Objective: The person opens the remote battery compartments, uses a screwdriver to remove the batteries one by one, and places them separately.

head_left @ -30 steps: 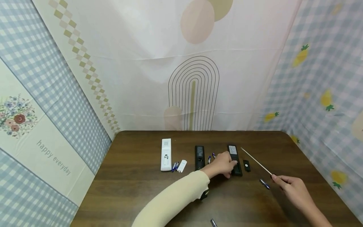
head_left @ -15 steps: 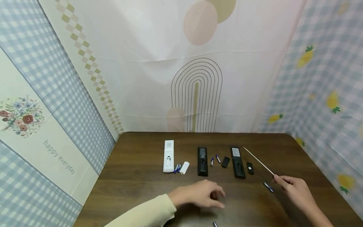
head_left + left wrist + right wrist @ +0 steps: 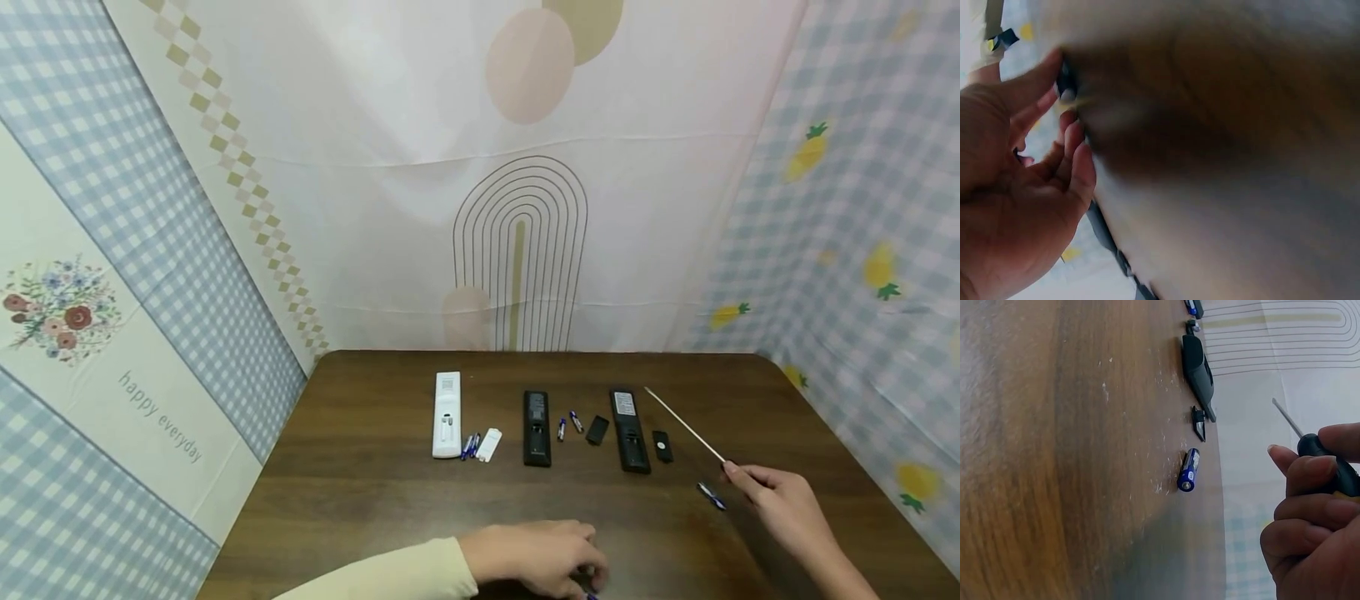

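Observation:
In the head view my left hand (image 3: 543, 554) is low at the table's front, fingers curled down around a battery whose blue end (image 3: 592, 597) peeks out. The left wrist view shows this battery (image 3: 1067, 84) pinched at the thumb tip, blurred. My right hand (image 3: 780, 504) grips a screwdriver (image 3: 1319, 450) by its dark handle, its thin metal shaft pointing up and away over the table. Beneath that hand lies a loose blue battery (image 3: 710, 496). Farther back, a black remote (image 3: 630, 433) lies face down with its battery compartment uncovered, its small black cover (image 3: 662, 447) to the right.
Another black remote (image 3: 536, 429) lies mid-table, also uncovered, with two batteries (image 3: 562, 429) and a black cover (image 3: 597, 430) to its right. A white remote (image 3: 447, 417) farther left has batteries and a white cover (image 3: 489, 445) beside it. Patterned cloth walls surround the table (image 3: 360, 483).
My left hand has come back from the right black remote to the battery at the front edge, which has shifted slightly right. The right hand with the screwdriver has stayed almost still.

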The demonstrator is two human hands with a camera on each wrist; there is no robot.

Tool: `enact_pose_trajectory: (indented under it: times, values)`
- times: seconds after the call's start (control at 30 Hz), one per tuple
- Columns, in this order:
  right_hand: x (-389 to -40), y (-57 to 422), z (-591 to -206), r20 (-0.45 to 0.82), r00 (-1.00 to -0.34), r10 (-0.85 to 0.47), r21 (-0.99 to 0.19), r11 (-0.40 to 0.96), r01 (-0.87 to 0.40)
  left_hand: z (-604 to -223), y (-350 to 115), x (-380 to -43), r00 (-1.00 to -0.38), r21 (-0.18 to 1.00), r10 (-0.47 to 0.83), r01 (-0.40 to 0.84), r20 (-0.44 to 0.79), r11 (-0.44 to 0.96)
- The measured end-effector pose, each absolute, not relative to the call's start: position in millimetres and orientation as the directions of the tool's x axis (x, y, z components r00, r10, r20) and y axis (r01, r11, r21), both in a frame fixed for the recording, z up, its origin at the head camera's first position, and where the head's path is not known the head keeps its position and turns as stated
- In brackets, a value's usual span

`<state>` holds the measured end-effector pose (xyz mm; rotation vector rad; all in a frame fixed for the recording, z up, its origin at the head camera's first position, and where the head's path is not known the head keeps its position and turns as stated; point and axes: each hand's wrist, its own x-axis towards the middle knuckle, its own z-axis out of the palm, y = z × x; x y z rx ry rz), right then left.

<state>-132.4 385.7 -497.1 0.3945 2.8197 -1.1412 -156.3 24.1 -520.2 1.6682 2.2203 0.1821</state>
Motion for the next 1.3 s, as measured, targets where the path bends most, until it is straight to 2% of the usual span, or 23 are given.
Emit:
enact_pose_trajectory:
  times: [0.1, 0.27, 0.37, 0.47, 0.57, 0.63, 0.77, 0.9, 1.13, 1.3]
  values:
    - [-129.1, 386.7, -497.8, -0.167, -0.961, 0.22, -0.679, 0.681, 0.274, -524.3, 34.1, -154.1, -0.25, 0.313, 0.955, 0.905, -0.159, 0.289]
    - [-125.9, 389.8, -498.8, -0.174, -0.959, 0.224, -0.678, 0.679, 0.282, -527.2, 54.5, -160.1, -0.341, 0.314, 0.93, 0.875, -0.138, 0.368]
    - [-124.5, 391.1, -498.9, -0.156, -0.96, 0.233, -0.677, 0.682, 0.276, -527.8, 70.5, -168.5, -0.428, 0.308, 0.893, 0.839, -0.138, 0.45]
    - [-123.1, 391.9, -498.1, -0.14, -0.96, 0.244, -0.674, 0.686, 0.273, -527.8, 88.3, -177.6, -0.542, 0.288, 0.831, 0.782, -0.125, 0.553]
    - [-122.7, 392.6, -496.4, -0.142, -0.958, 0.249, -0.671, 0.687, 0.278, -527.4, 104.8, -190.3, -0.642, 0.231, 0.763, 0.733, -0.079, 0.64]
    - [-122.7, 392.7, -495.4, -0.141, -0.958, 0.252, -0.672, 0.686, 0.279, -527.7, 114.7, -199.8, -0.681, 0.167, 0.732, 0.719, -0.027, 0.675]
    - [-121.7, 392.7, -494.2, -0.132, -0.957, 0.258, -0.668, 0.69, 0.279, -529.4, 131.5, -216.4, -0.692, 0.043, 0.717, 0.721, 0.078, 0.691]
    - [-120.9, 394.8, -492.6, -0.154, -0.952, 0.265, -0.668, 0.682, 0.298, -532.7, 143.9, -223.8, -0.679, -0.039, 0.725, 0.726, 0.117, 0.687]
    - [-119.1, 397.0, -491.1, -0.159, -0.949, 0.271, -0.669, 0.678, 0.306, -533.0, 148.4, -223.3, -0.702, -0.006, 0.704, 0.708, 0.11, 0.706]
    - [-115.4, 398.9, -490.1, -0.14, -0.949, 0.281, -0.671, 0.679, 0.3, -526.0, 148.3, -219.9, -0.702, -0.025, 0.706, 0.707, 0.097, 0.707]
